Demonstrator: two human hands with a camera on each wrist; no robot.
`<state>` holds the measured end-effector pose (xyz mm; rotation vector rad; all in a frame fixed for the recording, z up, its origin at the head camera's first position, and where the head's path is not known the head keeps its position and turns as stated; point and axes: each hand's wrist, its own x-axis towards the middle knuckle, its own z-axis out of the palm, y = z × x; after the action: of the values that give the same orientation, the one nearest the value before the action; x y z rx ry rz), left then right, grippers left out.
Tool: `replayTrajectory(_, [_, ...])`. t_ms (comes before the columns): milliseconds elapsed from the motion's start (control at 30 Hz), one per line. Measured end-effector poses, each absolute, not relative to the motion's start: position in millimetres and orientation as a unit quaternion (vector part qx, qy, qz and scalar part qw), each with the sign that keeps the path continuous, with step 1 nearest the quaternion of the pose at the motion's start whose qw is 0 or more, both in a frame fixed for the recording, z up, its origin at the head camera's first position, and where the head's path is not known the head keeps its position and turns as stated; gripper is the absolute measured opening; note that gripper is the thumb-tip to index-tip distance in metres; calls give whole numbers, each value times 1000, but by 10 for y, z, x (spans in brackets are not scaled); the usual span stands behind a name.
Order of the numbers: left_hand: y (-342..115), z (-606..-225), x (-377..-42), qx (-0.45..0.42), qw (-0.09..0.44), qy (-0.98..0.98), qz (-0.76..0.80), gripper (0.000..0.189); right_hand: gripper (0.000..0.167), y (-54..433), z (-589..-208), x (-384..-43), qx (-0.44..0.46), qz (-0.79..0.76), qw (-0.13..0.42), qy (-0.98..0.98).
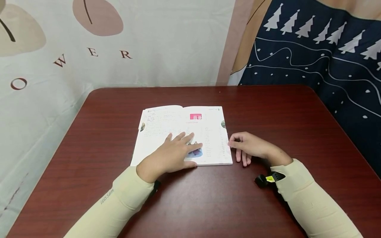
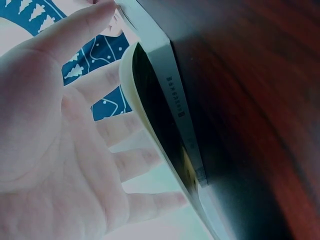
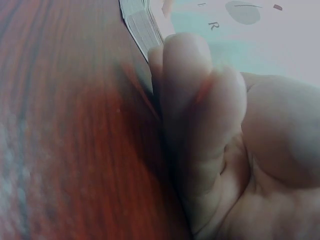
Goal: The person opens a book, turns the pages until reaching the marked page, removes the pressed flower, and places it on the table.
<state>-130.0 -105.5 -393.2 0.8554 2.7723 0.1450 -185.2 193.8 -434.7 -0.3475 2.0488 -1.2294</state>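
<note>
An open book [image 1: 160,145] lies on the table, its right page headed by a pink block with white characters. My left hand [image 1: 172,152] rests across the lower middle of the book with fingers spread, covering part of a small blue picture. In the left wrist view the palm and spread fingers lie over the pages, above the book's printed spine [image 2: 175,95]. At the right page's outer edge, my right hand [image 1: 250,147] pinches the pages between thumb and forefinger, its other fingers hanging bent beside the book. The right wrist view shows these bent fingers close up, beyond them the page edges [image 3: 142,25].
The dark red wooden table [image 1: 208,205] has its far edge along a pale curtain [image 1: 172,43] with printed letters. A navy cloth [image 1: 297,66] with white trees hangs at the right. A black strap device [image 1: 265,180] sits at the right cuff.
</note>
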Motion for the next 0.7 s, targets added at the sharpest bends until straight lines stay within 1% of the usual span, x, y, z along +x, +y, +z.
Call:
replayTrajectory(367, [-1071, -3924, -1315, 298, 115, 946, 53, 61, 24, 1940, -4333, -1843, -123, -491, 374, 777])
replayTrajectory(700, [-1074, -3904, -1326, 309, 102, 944, 54, 58, 24, 1942, -4316, -1840, -118, -496, 377, 773])
